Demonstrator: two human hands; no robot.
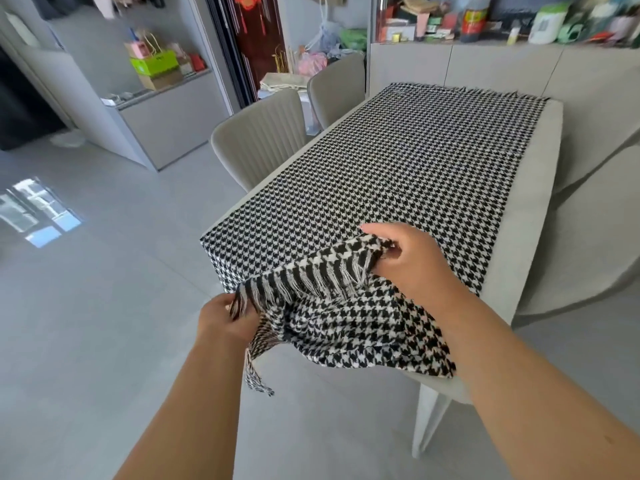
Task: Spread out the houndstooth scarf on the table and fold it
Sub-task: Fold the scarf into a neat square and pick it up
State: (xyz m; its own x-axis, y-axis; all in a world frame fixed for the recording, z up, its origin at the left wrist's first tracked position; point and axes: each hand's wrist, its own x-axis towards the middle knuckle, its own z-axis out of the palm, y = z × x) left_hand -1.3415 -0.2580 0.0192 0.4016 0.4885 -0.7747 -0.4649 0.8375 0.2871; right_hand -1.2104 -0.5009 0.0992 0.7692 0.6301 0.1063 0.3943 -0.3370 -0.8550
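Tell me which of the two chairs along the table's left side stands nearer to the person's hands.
The ribbed-back chair, the closer of the pair. The other chair stands beyond it, toward the table's far end by the cabinet.

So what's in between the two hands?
In the head view, the fringed end of the black-and-white houndstooth scarf stretches between the left hand and right hand, each gripping a corner; no bare gap.
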